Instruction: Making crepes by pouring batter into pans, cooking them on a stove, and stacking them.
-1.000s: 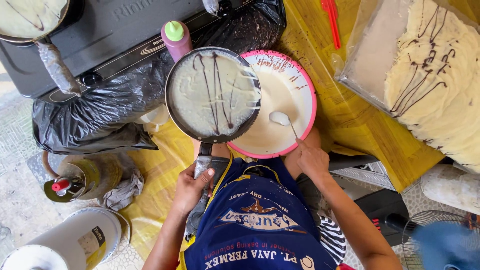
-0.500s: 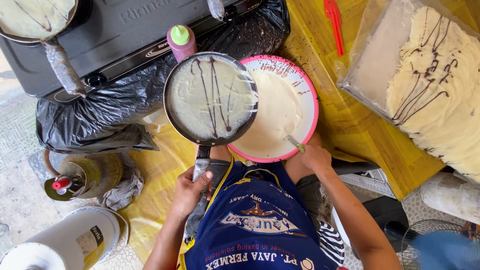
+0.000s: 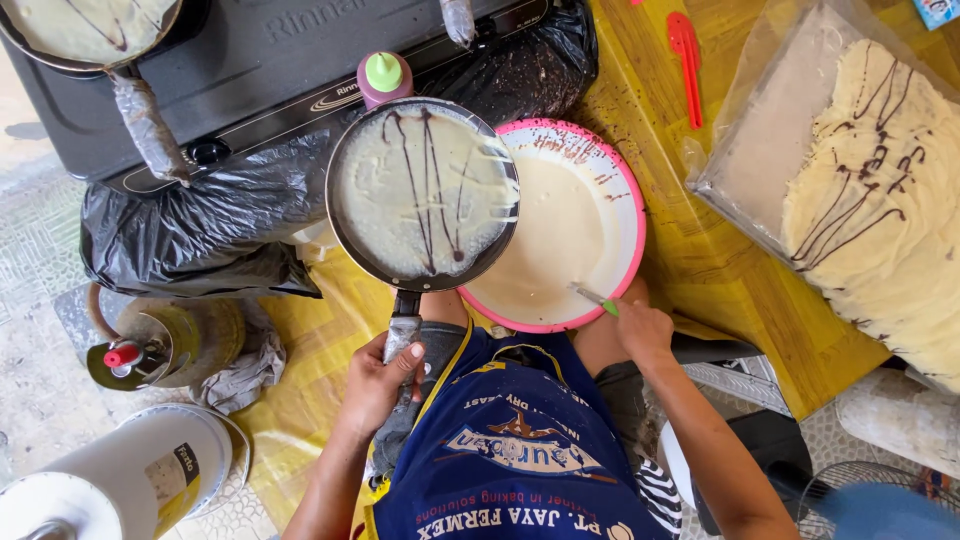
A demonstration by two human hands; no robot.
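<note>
My left hand grips the wrapped handle of a small black frying pan held level above the edge of a pink bowl. The pan holds a thin pale crepe streaked with dark chocolate lines. The pink bowl is filled with pale batter. My right hand rests at the bowl's near rim, holding a ladle with a green-tipped handle that lies low in the batter. A blue apron covers my lap below.
A black gas stove stands behind, with a second pan of crepe at top left. A purple squeeze bottle with green cap, a black plastic bag, a gas canister, a red spatula and stacked crepes in clear plastic surround me.
The ladle, raised with its bowl over the batter a second ago, has come down to the bowl's near rim. The pan has stayed over the bowl's left edge.
</note>
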